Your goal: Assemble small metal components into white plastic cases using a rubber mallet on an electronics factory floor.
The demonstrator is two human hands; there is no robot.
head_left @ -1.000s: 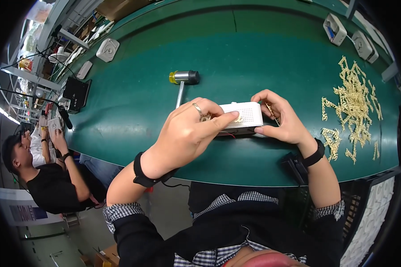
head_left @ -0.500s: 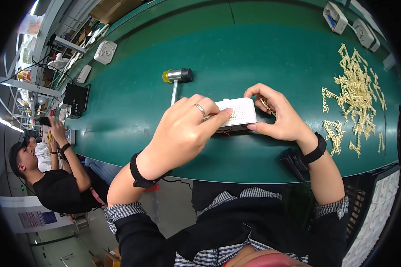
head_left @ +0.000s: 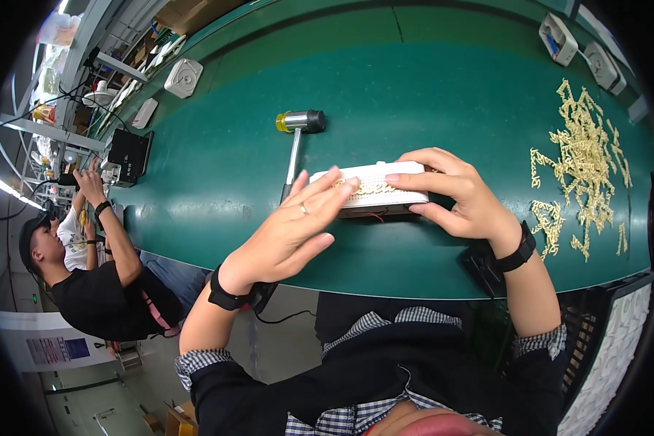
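Observation:
A white box-shaped housing (head_left: 407,195) with a perforated face stands on the green bench in front of me. Cream script-lettering pieces (head_left: 370,187) lie along that face. My right hand (head_left: 461,192) grips the housing's right end, fingers over the top and face, thumb at the lower edge. My left hand (head_left: 287,229) is open, fingers stretched out and their tips on the face's left part, partly covering the lettering. A short red wire (head_left: 374,216) shows beneath the housing. Just beyond my left hand lies a mallet (head_left: 301,121) with one yellow and one black end.
A pile of cream lettering pieces (head_left: 585,160) spreads over the right side of the green bench (head_left: 414,87). White housings (head_left: 184,78) sit at the far left, others (head_left: 557,38) at the far right. A black object (head_left: 479,269) rests by my right wrist. A co-worker (head_left: 105,291) is at the left.
My right hand has moved onto the housing's end; a cream piece was in its fingers before. My left fingers have straightened from a pinch and shifted left, uncovering more lettering.

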